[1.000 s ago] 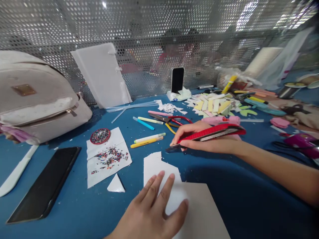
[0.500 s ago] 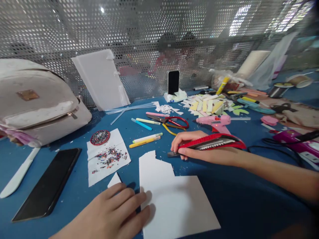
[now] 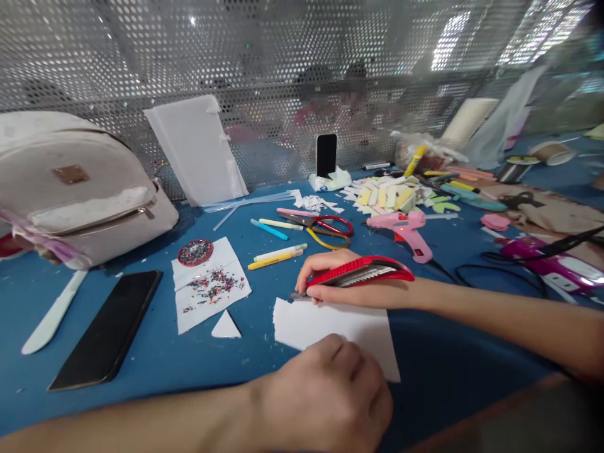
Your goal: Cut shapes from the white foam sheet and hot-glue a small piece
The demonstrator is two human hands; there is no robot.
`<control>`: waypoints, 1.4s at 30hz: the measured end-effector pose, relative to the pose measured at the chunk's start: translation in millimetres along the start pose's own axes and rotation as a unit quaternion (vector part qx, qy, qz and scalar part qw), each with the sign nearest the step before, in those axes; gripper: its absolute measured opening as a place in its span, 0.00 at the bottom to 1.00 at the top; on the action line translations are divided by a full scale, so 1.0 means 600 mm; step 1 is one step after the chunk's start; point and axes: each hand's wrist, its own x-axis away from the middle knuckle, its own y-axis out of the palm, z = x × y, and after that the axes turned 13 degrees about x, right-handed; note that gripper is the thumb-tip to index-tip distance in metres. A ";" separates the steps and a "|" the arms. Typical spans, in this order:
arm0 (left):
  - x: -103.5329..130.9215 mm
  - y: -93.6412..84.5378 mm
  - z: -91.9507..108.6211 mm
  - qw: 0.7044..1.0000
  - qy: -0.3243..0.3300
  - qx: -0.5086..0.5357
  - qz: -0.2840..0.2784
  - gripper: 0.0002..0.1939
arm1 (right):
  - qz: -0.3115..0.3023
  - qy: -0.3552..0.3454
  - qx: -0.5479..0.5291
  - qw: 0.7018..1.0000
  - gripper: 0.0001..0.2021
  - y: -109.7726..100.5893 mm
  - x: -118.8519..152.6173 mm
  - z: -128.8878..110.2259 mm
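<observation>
gripped in the right hand [image 3: 340,286], the red utility knife [image 3: 361,270] now has its tip at the top edge of the white foam sheet [image 3: 330,327] on the blue table [image 3: 141,365]. the left hand [image 3: 330,390] has curled down over the sheet's near edge, pinning it; half a second ago it lay flat beside it, so a cut looks set up.

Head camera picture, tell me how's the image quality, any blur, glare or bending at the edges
Head view: the centre is sharp, with the right hand gripping the red utility knife over the white foam sheet; the left hand in the foreground is soft; bright glare spots speckle the perforated metal screen; the right edge smears; wide-angle bending curves the blue table and stretches the backpack at left.
</observation>
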 end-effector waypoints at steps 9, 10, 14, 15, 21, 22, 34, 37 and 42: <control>0.081 -0.044 0.007 0.996 -0.070 0.027 0.049 0.09 | 0.130 -0.004 -0.057 0.990 0.09 0.076 0.045 0.001; 0.097 -0.053 0.001 0.994 -0.091 0.026 0.055 0.10 | 0.132 -0.005 -0.056 0.990 0.10 0.084 0.047 0.001; 0.149 -0.078 -0.032 0.980 -0.188 0.054 0.048 0.08 | 0.130 -0.014 -0.016 0.991 0.09 0.099 0.044 -0.006; 0.159 -0.081 -0.038 0.975 -0.207 0.061 0.044 0.08 | 0.129 -0.019 -0.004 0.991 0.08 0.100 0.042 -0.009; 0.180 -0.071 -0.043 0.967 -0.238 0.091 0.027 0.14 | 0.147 -0.026 0.051 0.988 0.06 0.101 0.037 -0.028; 0.180 -0.068 -0.043 0.966 -0.239 0.097 0.024 0.15 | 0.148 -0.024 0.059 0.987 0.05 0.101 0.038 -0.030; 0.179 -0.068 -0.048 0.969 -0.223 0.106 -0.019 0.19 | 0.151 -0.036 0.116 0.981 0.05 0.105 0.034 -0.041; 0.179 -0.067 -0.049 0.968 -0.222 0.111 -0.031 0.20 | 0.141 -0.048 0.144 0.978 0.05 0.107 0.029 -0.047; 0.185 -0.064 -0.049 0.966 -0.224 0.119 -0.055 0.21 | 0.096 -0.045 0.193 0.976 0.03 0.105 0.024 -0.058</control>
